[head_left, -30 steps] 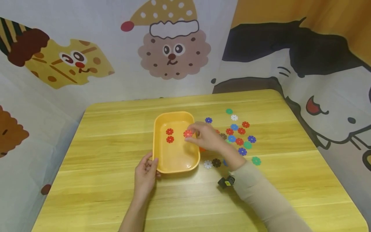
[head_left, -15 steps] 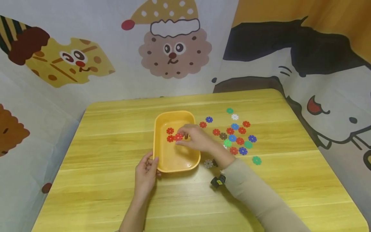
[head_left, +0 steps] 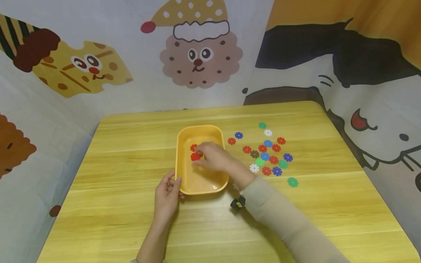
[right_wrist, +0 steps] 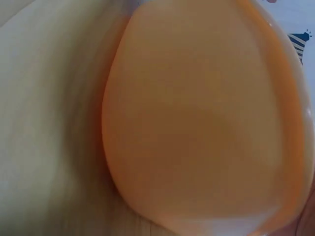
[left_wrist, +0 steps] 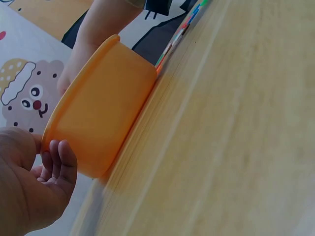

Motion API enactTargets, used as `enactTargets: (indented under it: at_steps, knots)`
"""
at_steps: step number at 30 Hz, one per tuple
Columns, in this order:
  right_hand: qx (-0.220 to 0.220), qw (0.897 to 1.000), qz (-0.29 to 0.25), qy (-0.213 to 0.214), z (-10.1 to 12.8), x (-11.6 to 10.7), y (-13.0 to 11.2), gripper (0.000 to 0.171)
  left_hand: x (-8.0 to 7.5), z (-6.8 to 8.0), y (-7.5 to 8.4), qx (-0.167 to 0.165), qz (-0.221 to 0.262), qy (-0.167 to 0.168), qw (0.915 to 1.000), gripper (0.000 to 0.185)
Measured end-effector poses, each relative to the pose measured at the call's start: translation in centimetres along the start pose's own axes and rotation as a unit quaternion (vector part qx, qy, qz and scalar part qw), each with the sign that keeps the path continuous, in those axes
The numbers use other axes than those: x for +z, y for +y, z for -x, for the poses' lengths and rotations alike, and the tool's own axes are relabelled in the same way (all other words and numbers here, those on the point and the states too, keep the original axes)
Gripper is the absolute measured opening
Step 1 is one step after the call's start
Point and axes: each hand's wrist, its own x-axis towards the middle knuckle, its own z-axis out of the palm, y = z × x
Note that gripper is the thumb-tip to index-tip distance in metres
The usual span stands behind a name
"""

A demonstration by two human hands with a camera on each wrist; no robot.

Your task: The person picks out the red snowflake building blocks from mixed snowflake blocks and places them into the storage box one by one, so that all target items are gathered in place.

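My left hand grips the near left corner of a yellow plastic tray, thumb over the rim and fingers beneath it. In the left wrist view the same hand holds the rim of the tray. My right hand reaches into the tray, thumb and index finger around a red interlocking snowflake disc. That disc overlaps another lying there. A further red disc shows just behind, partly covered by the fingers. The right wrist view is filled by the tray's outer wall.
Several loose snowflake discs in red, blue, green, white and brown lie right of the tray on the wooden table. A black wrist camera hangs beneath the right sleeve. A cartoon-printed cloth stands behind the table.
My right hand has carried the red disc leftward from the tray's right rim to the discs inside. The left hand keeps its grip on the corner.
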Motion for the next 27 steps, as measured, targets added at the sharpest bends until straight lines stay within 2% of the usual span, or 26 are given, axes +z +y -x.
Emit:
enactTargets:
  at_steps: [7,11,15,20,27]
  knots:
    - [0.022,0.996,0.055,-0.068,-0.8,1.0,-0.6,0.035,-0.1,0.0,0.0,-0.002,-0.004,0.003,1.0,0.038]
    - [0.023,0.994,0.072,-0.08,-1.0,1.6,-0.5,0.032,-0.1,-0.1,0.1,-0.009,-0.002,-0.002,1.0,0.038]
    - [0.018,0.995,0.059,-0.08,-1.0,1.7,-0.4,0.026,-0.1,-0.1,0.1,-0.011,0.001,-0.002,0.9999,0.038]
    - [-0.004,0.999,0.014,-0.048,-0.9,1.4,-0.3,0.021,0.0,0.0,0.0,-0.008,0.003,-0.001,1.0,0.039]
    - [-0.037,0.997,-0.031,0.06,-0.3,0.4,0.0,0.031,-0.1,-0.1,0.1,-0.005,-0.002,-0.002,1.0,0.039]
